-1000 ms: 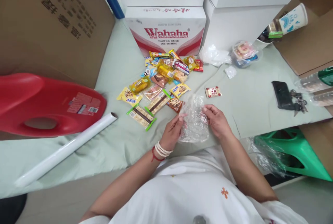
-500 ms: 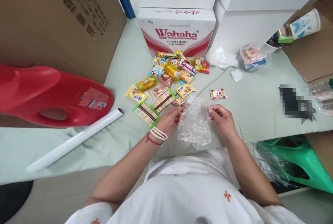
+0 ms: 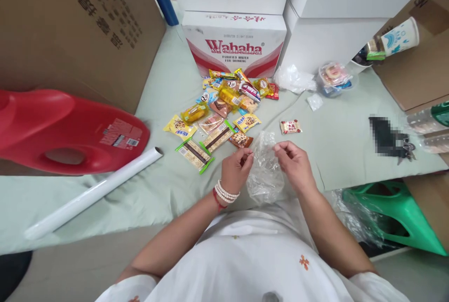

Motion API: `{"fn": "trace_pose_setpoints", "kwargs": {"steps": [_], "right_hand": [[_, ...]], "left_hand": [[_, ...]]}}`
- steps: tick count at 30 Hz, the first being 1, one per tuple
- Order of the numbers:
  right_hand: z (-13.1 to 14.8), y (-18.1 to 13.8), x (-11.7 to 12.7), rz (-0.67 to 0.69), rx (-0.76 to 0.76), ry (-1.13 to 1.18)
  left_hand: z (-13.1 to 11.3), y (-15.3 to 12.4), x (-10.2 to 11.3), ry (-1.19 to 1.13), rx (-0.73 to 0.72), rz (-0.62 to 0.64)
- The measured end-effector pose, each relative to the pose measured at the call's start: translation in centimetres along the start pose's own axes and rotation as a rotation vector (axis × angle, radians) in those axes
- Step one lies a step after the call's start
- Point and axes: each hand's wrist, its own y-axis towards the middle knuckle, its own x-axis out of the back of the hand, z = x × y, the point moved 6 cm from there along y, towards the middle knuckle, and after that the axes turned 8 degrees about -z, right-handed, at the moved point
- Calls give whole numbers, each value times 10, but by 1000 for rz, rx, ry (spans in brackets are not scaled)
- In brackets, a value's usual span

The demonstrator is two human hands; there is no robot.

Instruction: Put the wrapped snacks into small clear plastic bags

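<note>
A clear, crinkled plastic bag (image 3: 265, 178) hangs between my two hands just above the table's front edge. My left hand (image 3: 235, 171), with beaded bracelets at the wrist, is closed in a pinch at the bag's upper left edge. On the opposite side, the thumb and fingers of my right hand (image 3: 295, 165) pinch its upper right edge. Beyond my left hand lie wrapped snacks: a chocolate-chip cookie pack (image 3: 240, 139), two green-ended cereal bars (image 3: 195, 153) and a heap of mixed packets (image 3: 229, 96). One cream-and-red packet (image 3: 291, 127) lies apart, beyond my right hand.
Behind the snacks stands a Wahaha water carton (image 3: 235, 47) among white boxes. At left are a red jug (image 3: 84, 128) and a white roll (image 3: 94, 194). To the right sit a plastic tub (image 3: 335, 79), blurred keys (image 3: 393, 140) and a green stool (image 3: 400, 217).
My left hand has turned more upright and shifted slightly right, closer to my right hand. The bag's top has narrowed and bunched between them. The view has shifted a little.
</note>
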Motion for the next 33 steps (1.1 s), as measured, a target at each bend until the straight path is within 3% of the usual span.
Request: {"fn": "trace_pose_setpoints", "kwargs": {"steps": [8,16,22,27,33], "right_hand": [[-13,26,-38,22,-92,66],[-17,26,-44,65,-138,65],[-11,23,-47,136,-85,68],[-5,16,-56,173,-89,67],[2,7,-62,239,-156,166]], "left_hand": [[-6,-12,-3,31,-113,71],[-4,-15,-4,181,-217,132],[-2,-17,-2,52,-144,149],[-5,-10,10,-121,33,8],[-5,10,10,-313,92,-78]]}}
